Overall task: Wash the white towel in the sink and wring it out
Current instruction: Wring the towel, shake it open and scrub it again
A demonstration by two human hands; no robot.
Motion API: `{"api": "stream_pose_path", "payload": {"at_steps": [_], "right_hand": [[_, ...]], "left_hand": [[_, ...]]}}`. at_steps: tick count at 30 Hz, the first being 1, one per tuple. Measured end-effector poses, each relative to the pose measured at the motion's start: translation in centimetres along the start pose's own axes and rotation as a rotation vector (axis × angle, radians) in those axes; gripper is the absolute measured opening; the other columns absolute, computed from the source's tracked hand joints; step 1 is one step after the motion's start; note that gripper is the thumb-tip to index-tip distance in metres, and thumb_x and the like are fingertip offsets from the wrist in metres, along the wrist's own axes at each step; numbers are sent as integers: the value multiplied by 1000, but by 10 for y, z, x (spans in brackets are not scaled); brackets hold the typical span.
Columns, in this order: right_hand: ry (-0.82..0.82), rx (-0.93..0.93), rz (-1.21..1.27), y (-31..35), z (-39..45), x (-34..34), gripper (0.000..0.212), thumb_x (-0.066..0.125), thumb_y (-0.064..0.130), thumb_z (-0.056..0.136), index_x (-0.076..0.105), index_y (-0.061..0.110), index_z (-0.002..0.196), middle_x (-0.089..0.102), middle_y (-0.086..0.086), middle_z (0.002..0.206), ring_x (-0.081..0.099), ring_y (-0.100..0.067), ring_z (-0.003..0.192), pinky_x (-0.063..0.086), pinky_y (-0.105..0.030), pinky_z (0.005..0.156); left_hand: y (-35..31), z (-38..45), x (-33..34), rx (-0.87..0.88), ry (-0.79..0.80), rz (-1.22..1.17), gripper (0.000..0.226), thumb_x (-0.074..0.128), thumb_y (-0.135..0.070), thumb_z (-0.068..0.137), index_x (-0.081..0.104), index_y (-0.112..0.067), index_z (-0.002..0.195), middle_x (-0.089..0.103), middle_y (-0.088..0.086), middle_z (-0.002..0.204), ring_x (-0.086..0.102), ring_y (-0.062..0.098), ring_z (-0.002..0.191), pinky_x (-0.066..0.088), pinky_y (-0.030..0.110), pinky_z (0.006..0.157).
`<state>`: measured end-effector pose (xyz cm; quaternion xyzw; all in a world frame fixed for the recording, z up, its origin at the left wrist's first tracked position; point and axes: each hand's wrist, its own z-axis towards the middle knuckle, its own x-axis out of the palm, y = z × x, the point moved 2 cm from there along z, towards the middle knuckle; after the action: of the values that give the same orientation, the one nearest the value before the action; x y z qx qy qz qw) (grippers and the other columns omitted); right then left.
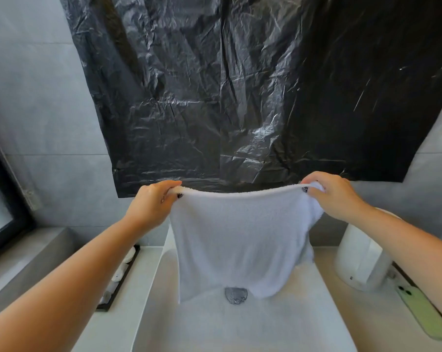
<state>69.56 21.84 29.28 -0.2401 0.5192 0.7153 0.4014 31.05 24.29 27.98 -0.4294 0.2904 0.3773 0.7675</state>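
Left hand [152,201] and right hand [327,193], each pinching one upper corner of the white towel [242,240] between thumb and curled fingers, the top hem stretched nearly level between them. The towel hangs as a single flat sheet above the sink [240,326], its lower edge reaching down in front of the drain [236,295]; whether it touches the basin cannot be told. The cloth drapes without stiffness and folds loosely at the lower right, which suggests a soft, light terry fabric; it will probably grow markedly heavier and sag once soaked. Corner grips suit spreading it; for wringing, a full-fist hold at each end of the gathered length would likely serve better. No running water is visible. Beyond the sink: a black plastic sheet [240,97] on the wall, a white appliance [362,260] and a green phone [423,311] on the tabletop [367,326] to the right, a dark tray [123,273] to the left.
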Motion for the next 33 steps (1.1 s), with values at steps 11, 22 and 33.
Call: {"api": "stream_pose_path", "payload": {"at_steps": [11, 22, 33], "right_hand": [[209, 444, 865, -1, -4, 13, 33, 71, -4, 82, 68, 11, 110, 64, -13, 115, 63, -24, 100, 51, -31, 79], [290, -16, -365, 0, 11, -11, 24, 62, 23, 94, 74, 8, 80, 60, -1, 87, 60, -25, 87, 49, -35, 71], [7, 147, 129, -14, 11, -9, 16, 61, 23, 95, 71, 11, 97, 68, -8, 94, 63, -26, 93, 55, -40, 78]], "left_hand": [[-2, 2, 19, -833, 60, -1125, 35, 63, 2, 91, 60, -11, 123, 64, 5, 97, 63, 22, 91, 52, 36, 78], [8, 9, 1, -236, 200, -116, 19, 74, -22, 88, 77, -16, 105, 68, 1, 97, 59, 17, 87, 45, 29, 78], [28, 16, 17, -284, 132, -405, 33, 66, -37, 93, 73, -4, 91, 69, 15, 89, 61, 19, 78, 57, 35, 76]]}}
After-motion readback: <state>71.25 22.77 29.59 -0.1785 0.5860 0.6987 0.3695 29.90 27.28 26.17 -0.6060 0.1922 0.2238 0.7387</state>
